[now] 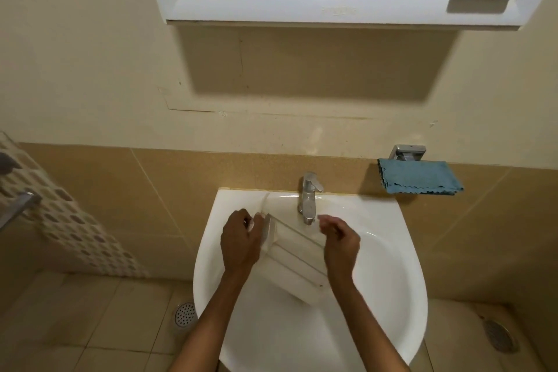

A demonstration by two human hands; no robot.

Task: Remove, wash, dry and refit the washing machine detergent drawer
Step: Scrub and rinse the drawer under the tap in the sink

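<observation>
Holding the detergent drawer (294,263) over the white basin (404,251), just under the spout of the chrome tap (308,196). Tilted, with the grey front panel up and to the left and the pale translucent body slanting down to the right into the bowl. Gripped at the front-panel end by the left hand (238,241), fingers curled round the panel's edge (fingertips tucked out of sight behind it). Flanked on the opposite long side by the right hand (339,243), fingers bent and close together near the spout. Impossible to tell whether clamped on the drawer's rim or merely curled beside it, the clear plastic blurring into the white porcelain. Hard to make out the compartments: only a few faint dividing lines. Cannot tell whether water is running.

Both forearms cut off by the bottom edge.

Off to the right, well apart from the drawer, a blue cloth (419,177) draped over a chrome wall holder (407,152). Above, cropped by the top edge, a white mirror cabinet (332,6), with only a sliver of patterned clothing in the glass. At the left edge, partly cut off, a mosaic-tiled ledge (69,214) and a blurred chrome bar (18,205). On the floor, half hidden behind the basin, a round drain (184,312); at lower right, a second drain (498,335).
</observation>
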